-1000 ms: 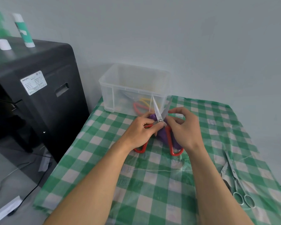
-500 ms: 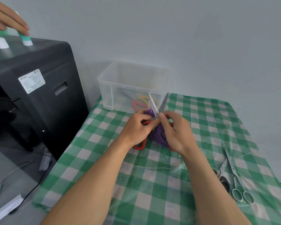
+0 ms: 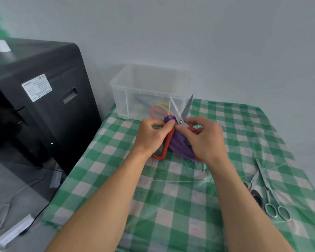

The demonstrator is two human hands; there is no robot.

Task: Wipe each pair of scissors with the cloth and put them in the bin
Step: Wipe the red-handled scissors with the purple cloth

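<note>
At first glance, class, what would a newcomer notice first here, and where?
The red-handled scissors at centre, blades spread and pointing up, are held by the left hand and right hand with a purple cloth bunched against them. Behind them stands a clear bin holding coloured scissors. Steel scissors lie at the right edge of the table.

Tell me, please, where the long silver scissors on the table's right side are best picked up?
Grip the long silver scissors by their finger rings, from the near side: the rings lie nearest you, the blades point away, and another pair lies close on their left.
</note>
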